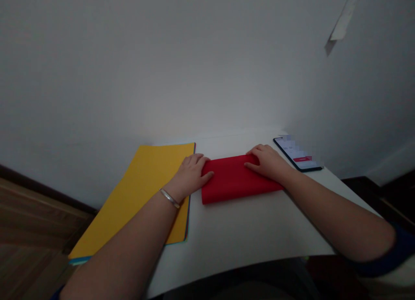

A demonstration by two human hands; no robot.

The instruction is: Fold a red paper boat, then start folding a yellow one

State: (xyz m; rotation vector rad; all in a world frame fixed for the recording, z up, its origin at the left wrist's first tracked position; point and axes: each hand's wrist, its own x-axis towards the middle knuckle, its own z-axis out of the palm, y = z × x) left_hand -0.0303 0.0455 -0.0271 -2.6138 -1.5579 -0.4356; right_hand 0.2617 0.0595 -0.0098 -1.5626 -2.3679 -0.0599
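Note:
A folded sheet of red paper point(233, 179) lies on the white table in front of me, its near edge rounded at the fold. My left hand point(193, 174), with a silver bangle at the wrist, grips the paper's left end, thumb on top and fingers at the far left corner. At the far right corner my right hand point(267, 161) holds the same sheet, thumb lying on its upper face and fingers over the far edge. Part of the paper's right end is hidden beneath my right hand and wrist.
A stack of coloured sheets point(139, 183), yellow on top, lies left under my left forearm. At the back right is a phone point(298, 155) with its screen lit. The white table point(246, 235) meets a grey wall point(207, 66). Wooden furniture point(35, 218) stands at far left.

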